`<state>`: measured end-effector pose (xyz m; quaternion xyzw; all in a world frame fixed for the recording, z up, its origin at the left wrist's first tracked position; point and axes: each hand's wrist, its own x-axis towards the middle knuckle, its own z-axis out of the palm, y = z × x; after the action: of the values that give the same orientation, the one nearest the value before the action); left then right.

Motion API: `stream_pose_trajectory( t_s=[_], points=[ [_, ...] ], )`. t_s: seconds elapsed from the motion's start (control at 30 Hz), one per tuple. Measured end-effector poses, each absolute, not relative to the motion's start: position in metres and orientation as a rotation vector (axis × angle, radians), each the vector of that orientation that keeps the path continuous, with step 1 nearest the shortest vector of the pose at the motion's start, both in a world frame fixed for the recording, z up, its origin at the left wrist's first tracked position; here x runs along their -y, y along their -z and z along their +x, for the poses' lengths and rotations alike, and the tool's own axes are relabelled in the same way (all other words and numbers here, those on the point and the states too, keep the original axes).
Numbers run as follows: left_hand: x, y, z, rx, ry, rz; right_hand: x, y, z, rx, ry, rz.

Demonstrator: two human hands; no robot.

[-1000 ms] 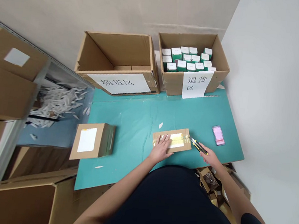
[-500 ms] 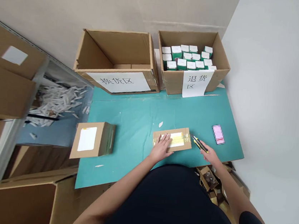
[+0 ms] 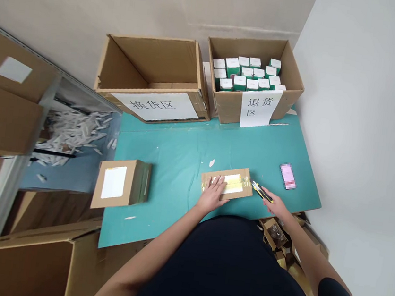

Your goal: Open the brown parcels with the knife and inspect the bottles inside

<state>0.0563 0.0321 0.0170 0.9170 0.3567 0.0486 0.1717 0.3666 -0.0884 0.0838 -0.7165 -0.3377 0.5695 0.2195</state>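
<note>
Hands (image 3: 212, 193) at teal table (image 3: 163, 196), cardboard boxes (image 3: 153, 62), white wall (image 3: 355, 137)

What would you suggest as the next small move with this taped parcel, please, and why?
I would probably draw the utility knife in your right hand along the tape on the cardboard parcel: its tip sits by the parcel's taped right edge, and your left hand holds the parcel flat on the teal mat.

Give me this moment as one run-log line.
left hand: flat on taped cardboard parcel | right hand: holding yellow utility knife
</note>
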Motion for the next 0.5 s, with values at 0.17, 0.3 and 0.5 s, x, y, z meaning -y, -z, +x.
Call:
stream_pose_trajectory(
  t_s=[0.17,0.3,0.5],
  points=[
    [-0.032,-0.015,0.055,-1.003,-0.125,2.606,0.093,-0.095,0.370,0.972,-1.607,-1.995],
    [-0.033,-0.014,0.055,-1.000,-0.123,2.606,0.094,-0.099,0.378,0.962,-1.664,-1.997],
    [-0.034,-0.012,0.055,-1.010,-0.144,2.597,0.101,-0.104,0.385,0.982,-1.727,-1.937]
  ],
)
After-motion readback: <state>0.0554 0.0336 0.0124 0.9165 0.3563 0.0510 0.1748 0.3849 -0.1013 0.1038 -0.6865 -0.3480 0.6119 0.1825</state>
